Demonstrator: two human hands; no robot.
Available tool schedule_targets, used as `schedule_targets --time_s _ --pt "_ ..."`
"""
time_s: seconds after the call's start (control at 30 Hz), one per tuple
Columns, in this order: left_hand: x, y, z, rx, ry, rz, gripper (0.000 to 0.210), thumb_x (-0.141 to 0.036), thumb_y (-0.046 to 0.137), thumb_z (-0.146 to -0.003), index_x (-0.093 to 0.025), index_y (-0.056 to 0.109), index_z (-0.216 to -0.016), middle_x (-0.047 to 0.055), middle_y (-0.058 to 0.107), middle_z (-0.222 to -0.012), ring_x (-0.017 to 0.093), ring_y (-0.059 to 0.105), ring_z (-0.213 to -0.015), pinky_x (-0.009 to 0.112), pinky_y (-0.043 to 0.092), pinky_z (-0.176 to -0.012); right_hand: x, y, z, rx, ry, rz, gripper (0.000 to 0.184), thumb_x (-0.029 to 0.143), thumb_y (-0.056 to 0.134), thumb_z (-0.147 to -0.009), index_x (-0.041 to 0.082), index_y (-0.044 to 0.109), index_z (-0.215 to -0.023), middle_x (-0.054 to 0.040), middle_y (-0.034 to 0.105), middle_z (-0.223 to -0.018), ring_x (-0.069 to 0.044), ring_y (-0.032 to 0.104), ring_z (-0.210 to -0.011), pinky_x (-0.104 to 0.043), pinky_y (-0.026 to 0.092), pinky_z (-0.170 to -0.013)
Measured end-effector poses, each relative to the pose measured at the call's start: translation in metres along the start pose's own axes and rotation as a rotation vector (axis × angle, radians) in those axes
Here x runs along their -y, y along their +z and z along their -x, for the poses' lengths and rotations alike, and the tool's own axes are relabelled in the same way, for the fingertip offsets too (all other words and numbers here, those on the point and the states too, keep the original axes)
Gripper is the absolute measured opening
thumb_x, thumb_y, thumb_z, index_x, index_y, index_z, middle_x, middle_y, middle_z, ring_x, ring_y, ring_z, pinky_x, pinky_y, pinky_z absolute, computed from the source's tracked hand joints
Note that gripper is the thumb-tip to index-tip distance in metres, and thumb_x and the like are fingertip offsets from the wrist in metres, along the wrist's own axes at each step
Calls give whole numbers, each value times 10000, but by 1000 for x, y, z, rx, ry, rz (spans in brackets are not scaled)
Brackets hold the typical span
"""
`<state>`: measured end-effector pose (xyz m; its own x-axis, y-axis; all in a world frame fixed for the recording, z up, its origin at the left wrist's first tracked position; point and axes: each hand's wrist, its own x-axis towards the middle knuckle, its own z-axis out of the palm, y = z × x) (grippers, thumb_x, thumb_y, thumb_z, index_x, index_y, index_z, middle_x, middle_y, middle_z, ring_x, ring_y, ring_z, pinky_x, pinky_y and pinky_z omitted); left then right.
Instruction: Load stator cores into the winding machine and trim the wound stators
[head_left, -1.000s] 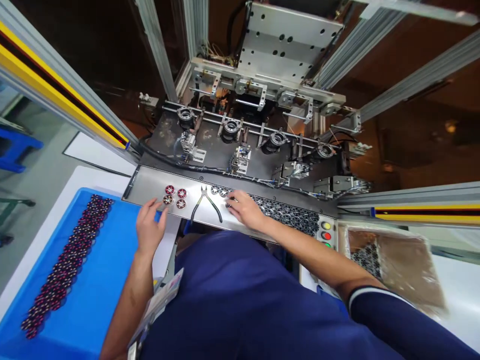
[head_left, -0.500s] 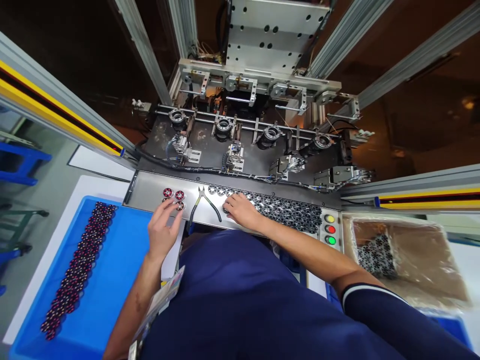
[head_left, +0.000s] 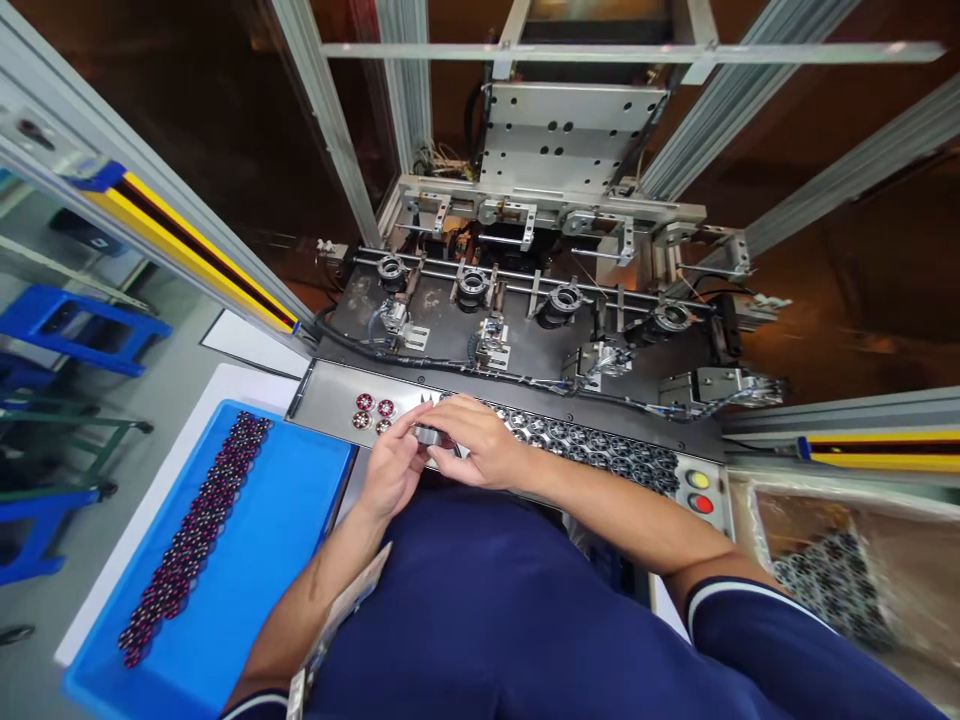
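Above the front edge of a long, flat strip of silvery metal point(head_left: 327, 396), the left hand point(head_left: 390, 472) and right hand point(head_left: 484, 445) meet, thumbs and fingers curled in to pinch 1 short, round, grey metal part point(head_left: 427, 434) between them. Its smooth side wall catches the light; its face cannot be made out. Just beyond the fingers show the pointed tips of metal pliers point(head_left: 423, 400), mostly hidden. Near the left fingertips lie 4 red-and-silver spoked discs point(head_left: 365, 402) in 2 rows; right of the hands, dark grey-and-silver spoked discs point(head_left: 600, 445) crowd the strip towards 1 yellow and 1 red round button point(head_left: 700, 503). Print on the flat badge point(head_left: 352, 595) at the person's left side is unreadable. Plain metal runs from the discs to the strip's left end, beside a blue plastic tray point(head_left: 281, 530).
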<state>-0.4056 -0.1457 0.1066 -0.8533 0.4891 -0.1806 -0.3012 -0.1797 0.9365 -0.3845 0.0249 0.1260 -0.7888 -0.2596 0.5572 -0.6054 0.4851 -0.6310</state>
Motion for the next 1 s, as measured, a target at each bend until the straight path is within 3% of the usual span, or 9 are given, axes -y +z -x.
schedule_targets --time_s 0.17,0.3,0.4,0.5,0.6,0.7,0.87,0.93,1.0 --pt "-11 8 3 -79 6 201 457 -530 772 -775 -270 634 -1125 1 718 -862 140 696 -738 267 558 -728 6 -6 -5 -50 40 49 245 314 588 -932 221 641 -1152 -106 711 -1026 -228 655 -945 -428 570 -826" --pt "-9 14 3 -110 37 183 406 -535 763 -782 -272 638 -1064 1 717 -905 126 684 -780 236 545 -726 6 -3 -2 -63 64 106 200 282 536 -954 221 671 -1089 -100 700 -930 -227 637 -877 -426 571 -786" --pt "-9 12 3 -134 64 98 411 -493 787 -771 -256 660 -1082 25 737 -918 159 703 -800 271 559 -742 8 -10 -2 -49 54 92 228 310 575 -943 201 668 -1121 -142 693 -1046 -254 640 -988 -464 571 -849" --pt "-12 2 5 -95 74 -10 395 -415 826 -746 -239 707 -1079 43 757 -900 189 718 -812 298 569 -763 11 -30 -10 71 68 -82 243 300 607 -939 193 688 -1142 -188 601 -1334 -274 560 -1274 -498 520 -1028" --pt "-16 -9 7 -28 69 -63 384 -384 846 -725 -231 747 -1063 61 769 -892 209 725 -816 309 574 -758 9 -48 -26 268 163 -344 190 250 560 -970 214 745 -996 -130 501 -1500 -238 537 -1346 -446 520 -1054" --pt "-19 -16 8 41 73 -65 401 -429 855 -700 -239 768 -1042 66 773 -874 215 728 -761 325 584 -733 4 -54 -43 460 228 -558 186 227 579 -962 206 756 -909 -89 507 -1515 -211 585 -1308 -381 553 -1015" --pt "-17 -27 8 112 81 -100 430 -468 841 -707 -231 771 -1058 71 769 -819 209 722 -719 296 573 -672 -5 -47 -61 695 126 -638 180 151 573 -950 174 741 -887 -114 584 -1441 -199 378 -1485 -383 414 -1173" --pt "-12 -40 3 46 113 -209 482 -462 812 -747 -223 730 -1157 103 779 -984 236 739 -869 326 587 -792 -17 -46 -74 730 128 -602 177 170 561 -964 154 734 -928 -135 524 -1496 -198 401 -1472 -372 411 -1171" --pt "-3 -60 -7 -177 200 -428 520 -461 738 -825 -212 654 -1274 128 752 -1135 250 726 -1003 377 569 -921 -42 -45 -100 713 143 -501 208 220 535 -989 136 725 -972 -149 468 -1538 -193 423 -1456 -365 403 -1171"
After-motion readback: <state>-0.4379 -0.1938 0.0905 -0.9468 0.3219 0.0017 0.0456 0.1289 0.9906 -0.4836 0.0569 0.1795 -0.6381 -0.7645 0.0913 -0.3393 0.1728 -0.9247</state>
